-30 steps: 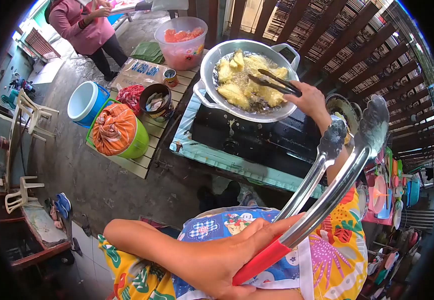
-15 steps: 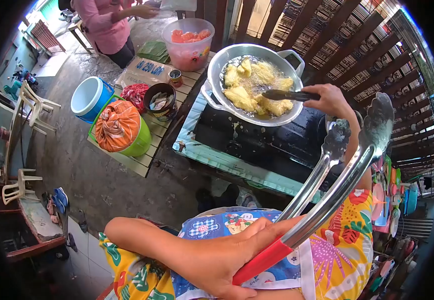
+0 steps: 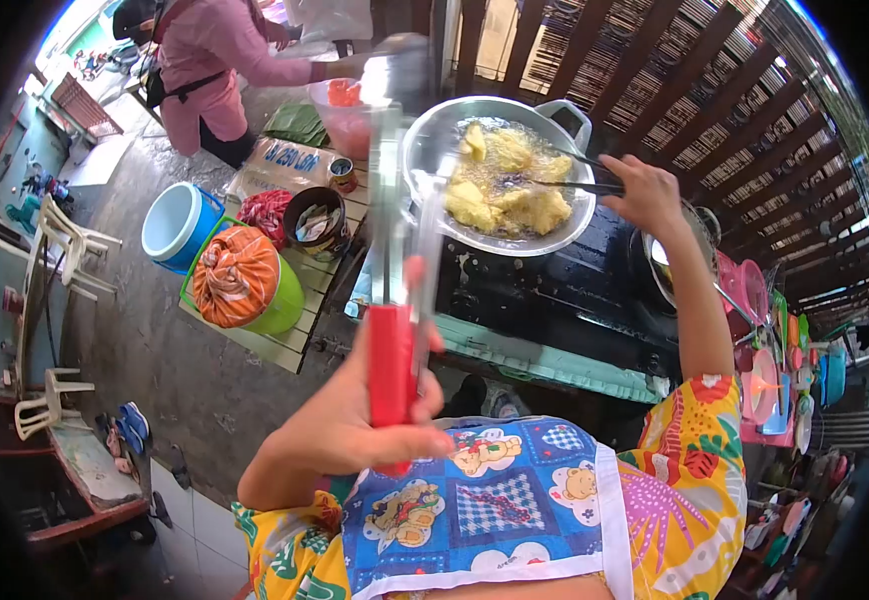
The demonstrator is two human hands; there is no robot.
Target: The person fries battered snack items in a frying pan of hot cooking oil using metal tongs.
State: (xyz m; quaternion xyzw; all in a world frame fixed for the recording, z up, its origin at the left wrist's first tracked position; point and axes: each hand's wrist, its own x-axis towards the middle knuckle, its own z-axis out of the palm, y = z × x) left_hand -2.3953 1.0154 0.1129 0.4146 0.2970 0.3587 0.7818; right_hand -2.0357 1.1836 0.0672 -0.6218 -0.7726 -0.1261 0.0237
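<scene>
My left hand (image 3: 360, 405) is closed round the red grip of metal tongs (image 3: 389, 355), held upright in front of the apron; their upper ends are smeared by motion. My right hand (image 3: 647, 198) grips dark, thin-armed tongs (image 3: 580, 186), whose two arms stand apart and reach into the wok. Yellow battered pieces (image 3: 472, 205) fry in bubbling oil inside the silver wok (image 3: 425, 150). Their filling cannot be made out. The wok rests on a black stove (image 3: 525, 305), and the blurred tongs overlap its left side in view.
A co-worker in pink (image 3: 215, 70) stands behind a tub (image 3: 347, 130) of orange-red items, an arm stretched over it. On the slatted bench sit a dark pot (image 3: 315, 235) and a green bucket (image 3: 290, 300) with an orange cloth. A wooden slat fence (image 3: 685, 110) borders the stove.
My left hand has swung the red-handled tongs from the right up and to the left. The right hand's dark tongs now show spread arms. The co-worker has leaned toward the tub.
</scene>
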